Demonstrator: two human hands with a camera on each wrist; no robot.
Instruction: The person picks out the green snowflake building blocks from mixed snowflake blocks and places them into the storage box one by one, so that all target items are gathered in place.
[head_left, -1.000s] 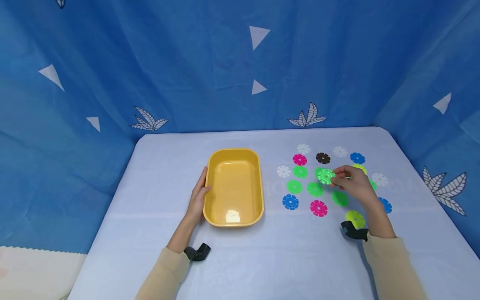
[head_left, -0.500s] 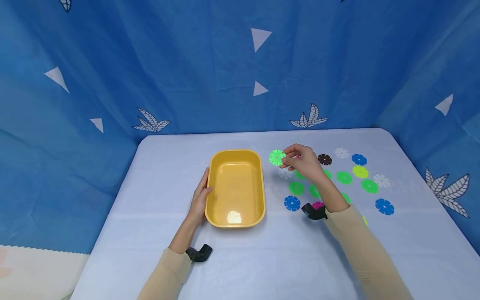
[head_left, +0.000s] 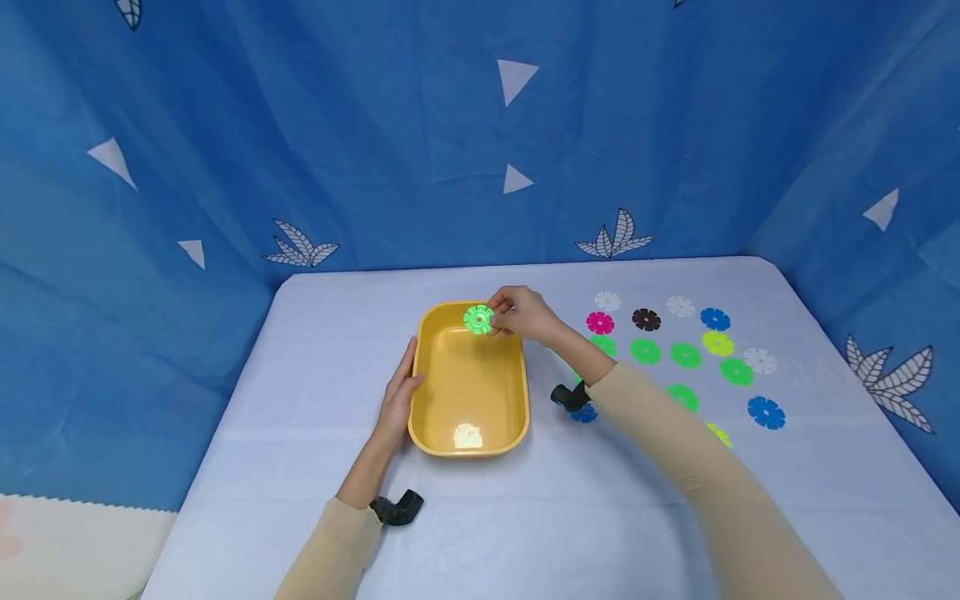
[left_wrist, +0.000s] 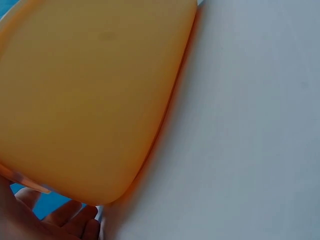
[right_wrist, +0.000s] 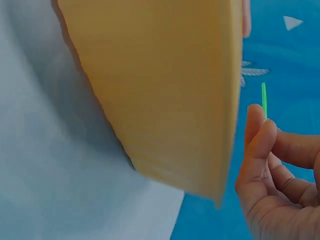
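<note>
Nearest, at the left side of the yellow tray [head_left: 468, 383], the wall is clasped in the grip of the left hand [head_left: 393, 407], thumb over the rim: a stiff-looking, smooth piece, well taken there. Out to the right, loose discs [head_left: 686, 355] are seen flat on the tabletop [head_left: 465, 533]. And at the far end, over the tray, the green disc [head_left: 472, 322] is pinched by its right edge in the grip of the right hand [head_left: 522, 315]! Thin, probably light, rigid and slightly slick, it is best held by that notched edge.
</note>
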